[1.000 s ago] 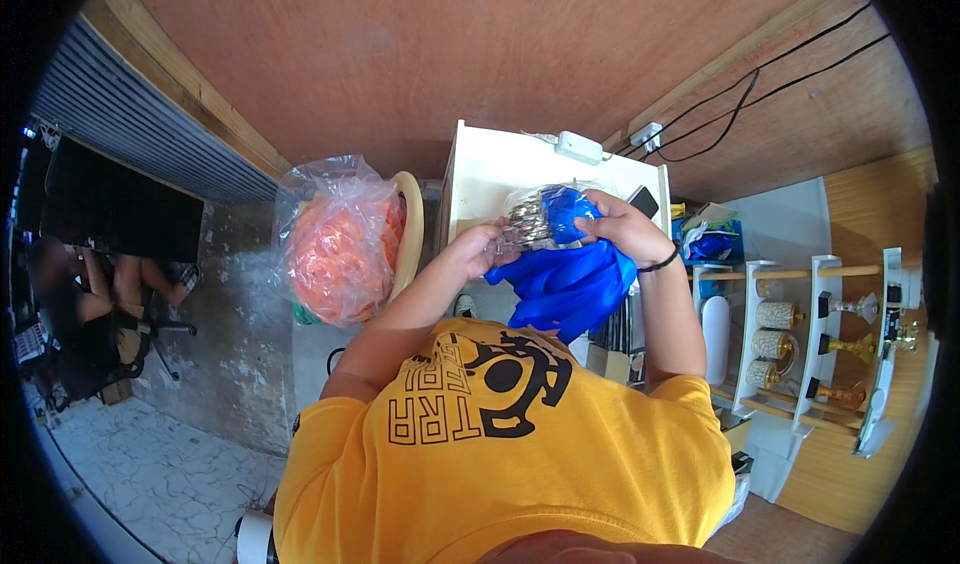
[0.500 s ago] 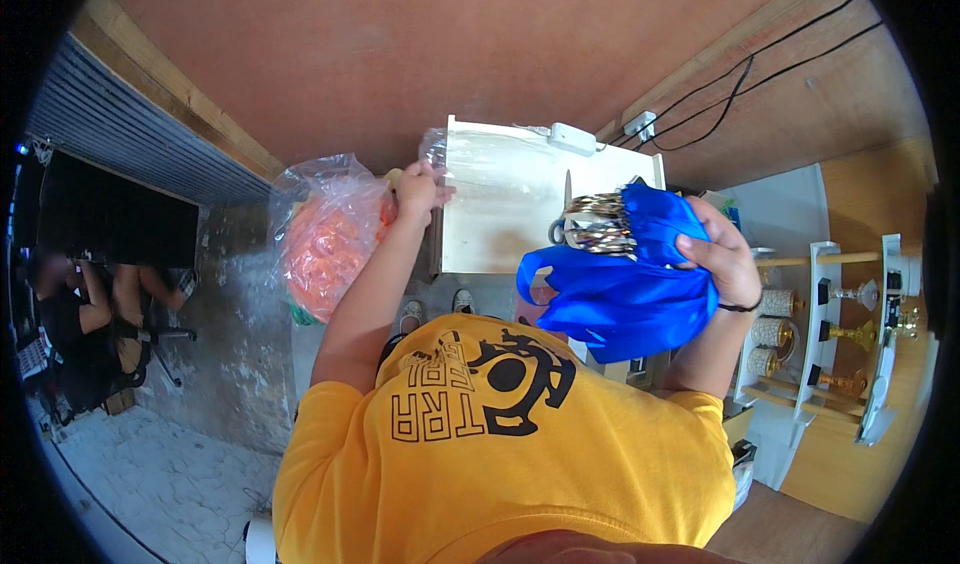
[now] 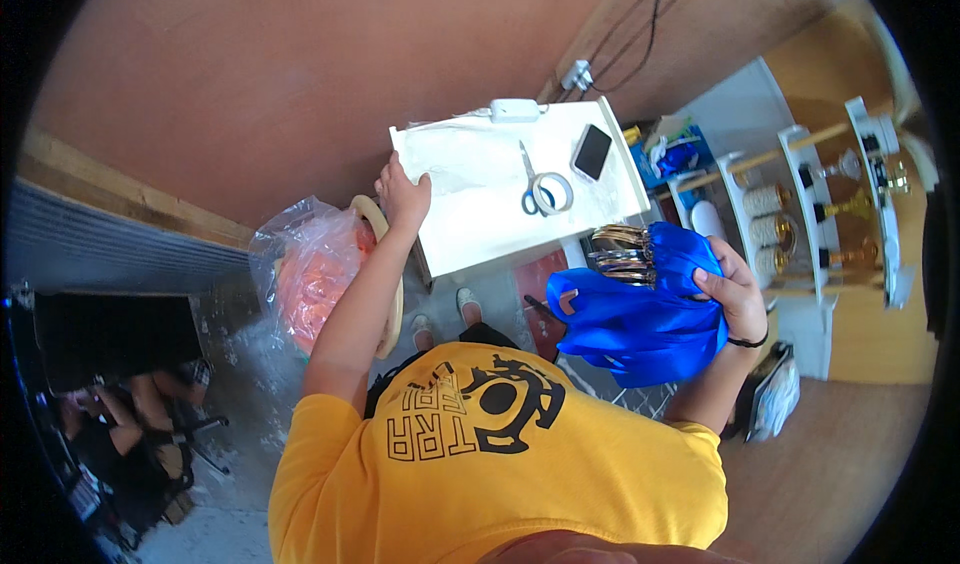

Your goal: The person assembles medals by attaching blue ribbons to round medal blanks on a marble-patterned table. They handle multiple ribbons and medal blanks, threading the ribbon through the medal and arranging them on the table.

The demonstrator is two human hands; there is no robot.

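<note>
In my right hand (image 3: 735,289) is a bundle of medals (image 3: 622,254), gold and silvery discs stacked at its left end. Their wide blue ribbons (image 3: 640,329) are gathered in my grip and hang down in loops. My left hand (image 3: 403,194) rests at the left edge of a white tabletop (image 3: 470,239), fingers apart and holding nothing I can see. On that top lie scissors (image 3: 529,176), a roll of tape (image 3: 565,196) partly over their handles, and a dark-screened phone (image 3: 591,152).
A clear plastic bag of orange material (image 3: 312,289) sits by my left forearm, against a round tan rim (image 3: 393,314). A white power strip (image 3: 513,111) lies at the table's back edge. Trophy parts stand on a rack (image 3: 800,199) at right. Another person (image 3: 120,444) sits far left.
The view has turned, with the table now tilted. The medal bundle has come off the tabletop's front area, uncovering scissors, tape and phone. My left hand now spreads at the table edge.
</note>
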